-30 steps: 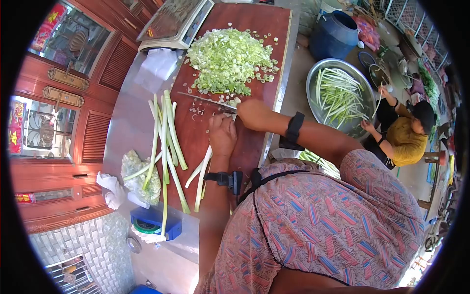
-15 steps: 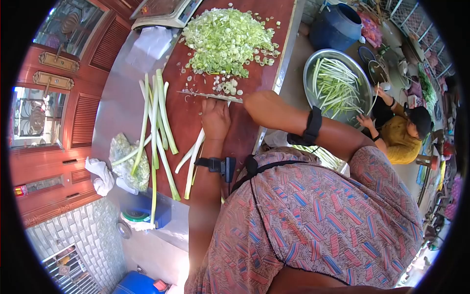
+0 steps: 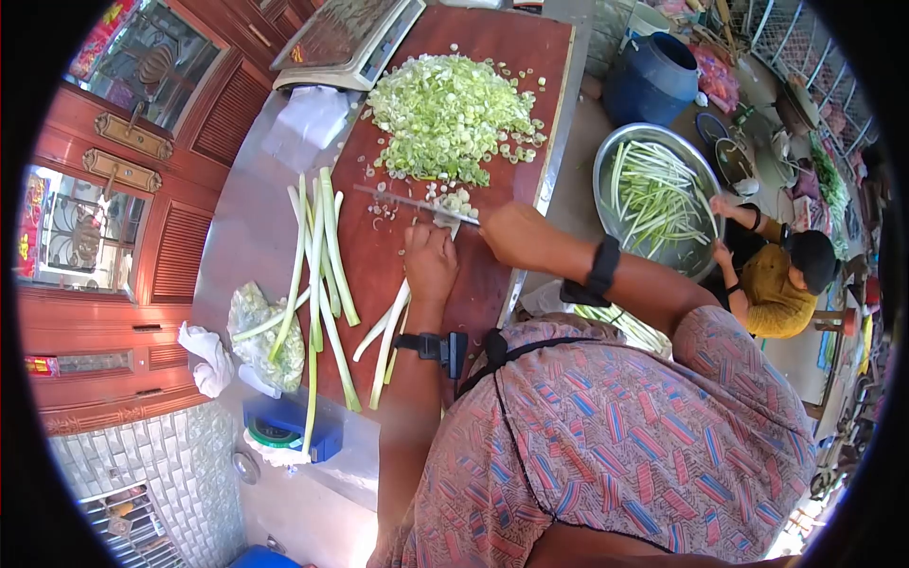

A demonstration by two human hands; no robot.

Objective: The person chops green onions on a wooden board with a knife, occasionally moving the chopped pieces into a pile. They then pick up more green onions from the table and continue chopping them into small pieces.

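Note:
My right hand (image 3: 516,236) is closed round the handle end of a knife (image 3: 405,201), whose thin blade reaches left across the red board (image 3: 478,284). Just below the blade, my left hand (image 3: 431,261) presses a bunch of scallions (image 3: 391,336) to the board, fingers curled; their stalks run back under the wrist. Fresh slices lie along the far side of the blade. Beyond them is a large heap of chopped scallion (image 3: 450,118). More whole scallions (image 3: 325,275) lie to the left of my left hand.
A scale (image 3: 355,38) stands at the back left, near white plastic bags (image 3: 308,123). A filled clear bag (image 3: 265,336) sits at the left table edge. On the floor to the right are a metal basin (image 3: 606,194) of scallions, a blue barrel (image 3: 653,80) and a seated person (image 3: 781,284).
The whole view has shifted, so the table appears lower and slightly right. The knife blade sits a little apart from my left fingers now. Both hands keep their holds.

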